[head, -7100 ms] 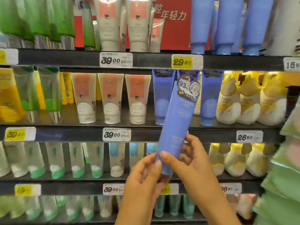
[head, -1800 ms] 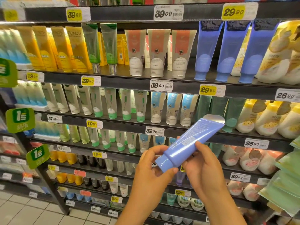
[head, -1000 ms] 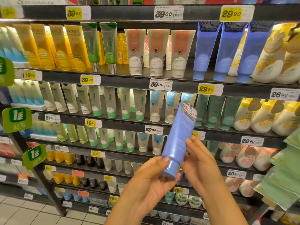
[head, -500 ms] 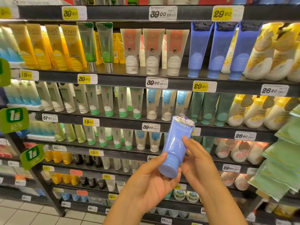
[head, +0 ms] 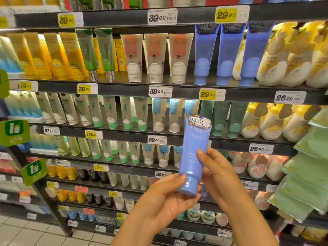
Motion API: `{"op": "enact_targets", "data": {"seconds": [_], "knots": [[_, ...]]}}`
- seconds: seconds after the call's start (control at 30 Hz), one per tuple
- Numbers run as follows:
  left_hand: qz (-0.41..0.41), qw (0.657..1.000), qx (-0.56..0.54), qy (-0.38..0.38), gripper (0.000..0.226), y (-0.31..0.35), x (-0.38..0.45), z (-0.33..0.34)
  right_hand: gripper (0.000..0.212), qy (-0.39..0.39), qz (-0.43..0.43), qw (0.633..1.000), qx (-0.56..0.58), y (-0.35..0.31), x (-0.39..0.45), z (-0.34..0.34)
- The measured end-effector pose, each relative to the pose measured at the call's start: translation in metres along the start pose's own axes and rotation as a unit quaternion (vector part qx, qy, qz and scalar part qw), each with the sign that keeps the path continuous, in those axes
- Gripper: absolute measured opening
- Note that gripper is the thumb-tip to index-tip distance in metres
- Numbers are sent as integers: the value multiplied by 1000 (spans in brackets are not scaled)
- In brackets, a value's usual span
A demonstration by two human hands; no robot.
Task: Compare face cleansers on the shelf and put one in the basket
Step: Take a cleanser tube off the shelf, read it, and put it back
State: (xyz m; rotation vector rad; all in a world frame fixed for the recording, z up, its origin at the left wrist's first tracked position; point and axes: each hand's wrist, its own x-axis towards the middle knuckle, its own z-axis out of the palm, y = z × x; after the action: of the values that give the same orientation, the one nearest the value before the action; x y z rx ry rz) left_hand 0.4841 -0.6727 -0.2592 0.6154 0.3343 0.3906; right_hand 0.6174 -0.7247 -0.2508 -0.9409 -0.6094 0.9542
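Note:
I hold a blue cleanser tube [head: 194,153] upright in front of the shelves, cap down, its printed front with a round sticker at the top facing me. My left hand [head: 166,201] grips the cap end from below, thumb on the cap. My right hand [head: 218,176] holds the tube's right side, thumb on its front. Three matching blue tubes [head: 229,54] stand on the upper shelf above a 29.90 price tag. No basket is in view.
Dark shelves [head: 124,87] carry rows of cleanser tubes: yellow [head: 53,55], green [head: 95,52], white-and-coral [head: 156,57], white-and-green [head: 110,110]. White-and-yellow bottles [head: 287,55] stand at right. Green packets [head: 308,167] hang at the right edge. Tiled floor [head: 26,235] shows at lower left.
The tube was tilted with its back label up, then turned upright with its front toward me. Both hands kept hold of it throughout.

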Motion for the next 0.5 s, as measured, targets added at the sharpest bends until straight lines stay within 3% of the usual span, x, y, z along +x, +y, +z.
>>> {"op": "enact_targets", "data": {"seconds": [0.2, 0.33, 0.5], "knots": [[50, 998, 41, -1, 37, -14, 23, 19, 47, 2, -72, 997, -38, -24, 5, -24], [101, 988, 116, 11, 49, -19, 40, 33, 44, -6, -106, 993, -42, -40, 7, -37], [165, 935, 310, 53, 49, -21, 49, 55, 42, -29, -159, 985, -53, -57, 12, -41]]}}
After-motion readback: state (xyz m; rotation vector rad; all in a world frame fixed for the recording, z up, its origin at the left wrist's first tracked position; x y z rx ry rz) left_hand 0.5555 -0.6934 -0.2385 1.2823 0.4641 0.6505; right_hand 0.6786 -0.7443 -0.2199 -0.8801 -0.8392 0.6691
